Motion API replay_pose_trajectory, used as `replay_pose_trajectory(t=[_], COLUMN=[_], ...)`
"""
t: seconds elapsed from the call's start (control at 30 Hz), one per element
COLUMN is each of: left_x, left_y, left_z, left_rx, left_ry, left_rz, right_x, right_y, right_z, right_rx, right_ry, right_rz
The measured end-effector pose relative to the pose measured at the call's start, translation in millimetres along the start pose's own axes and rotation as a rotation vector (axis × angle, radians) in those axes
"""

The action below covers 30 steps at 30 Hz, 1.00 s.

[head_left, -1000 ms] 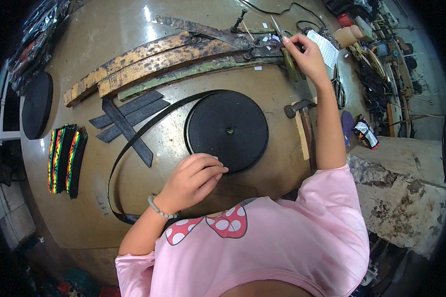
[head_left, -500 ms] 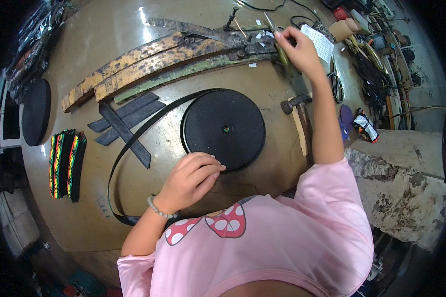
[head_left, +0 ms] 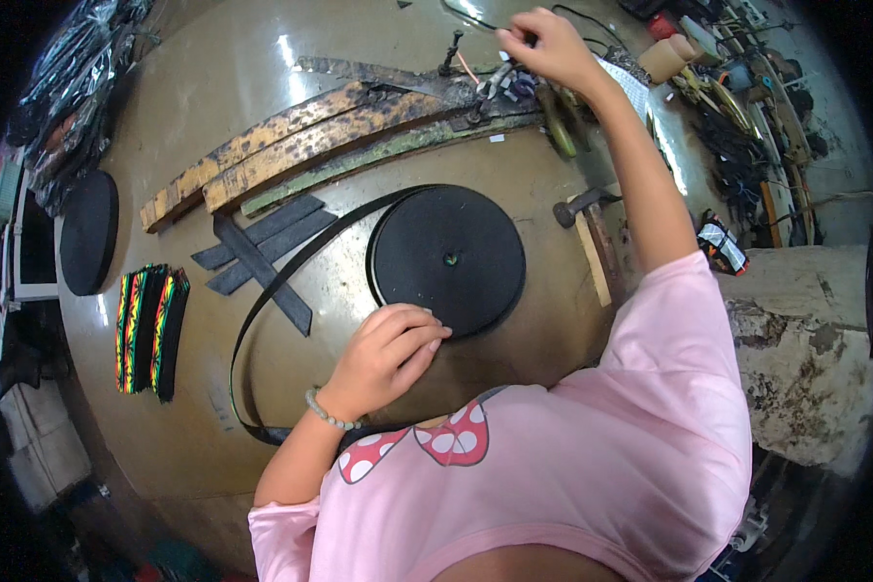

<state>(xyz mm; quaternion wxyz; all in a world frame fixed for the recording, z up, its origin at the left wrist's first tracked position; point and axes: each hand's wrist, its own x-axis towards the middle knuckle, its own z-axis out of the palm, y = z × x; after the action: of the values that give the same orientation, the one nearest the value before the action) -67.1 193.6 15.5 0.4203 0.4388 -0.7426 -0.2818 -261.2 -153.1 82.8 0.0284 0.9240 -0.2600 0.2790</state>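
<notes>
My left hand (head_left: 388, 354) lies flat on the brown tabletop (head_left: 514, 160), fingertips touching the near rim of a flat black roll of webbing (head_left: 446, 257). A long black strap (head_left: 252, 320) runs off the roll and loops round to the left of that hand. My right hand (head_left: 543, 44) is stretched to the table's far side, fingers pinched together above a small metal fixture (head_left: 490, 87), at the end of a thin dark cord (head_left: 475, 17). Whether it grips anything is not visible.
Worn wooden slats (head_left: 301, 145) lie across the far half. Short black strap pieces (head_left: 252, 252) are crossed left of the roll. Striped multicoloured bands (head_left: 150, 325) and a black disc (head_left: 87, 233) sit at the left. A hammer (head_left: 580, 206) lies at the right, with cluttered tools (head_left: 737, 107) beyond.
My right hand has reached farther away toward the far edge, past the metal fixture. My left hand has stayed by the roll.
</notes>
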Motion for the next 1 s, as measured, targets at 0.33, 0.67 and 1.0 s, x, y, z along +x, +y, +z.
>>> replay_pose_trajectory(t=[0.33,0.67,1.0], left_x=[1,1,-1], left_y=[0,1,6], left_z=[-1,1,6], left_rx=[-0.005,0.019,0.104], left_ry=[-0.004,0.009,0.029], left_rz=[0.003,0.022,0.045], right_x=[43,-77,-113], right_y=[5,-79,-47], right_z=[2,-40,29], right_rx=[-0.085,0.011,-0.311], right_ry=[-0.044,-0.033,-0.072], right_rz=[-0.141,0.689,0.771])
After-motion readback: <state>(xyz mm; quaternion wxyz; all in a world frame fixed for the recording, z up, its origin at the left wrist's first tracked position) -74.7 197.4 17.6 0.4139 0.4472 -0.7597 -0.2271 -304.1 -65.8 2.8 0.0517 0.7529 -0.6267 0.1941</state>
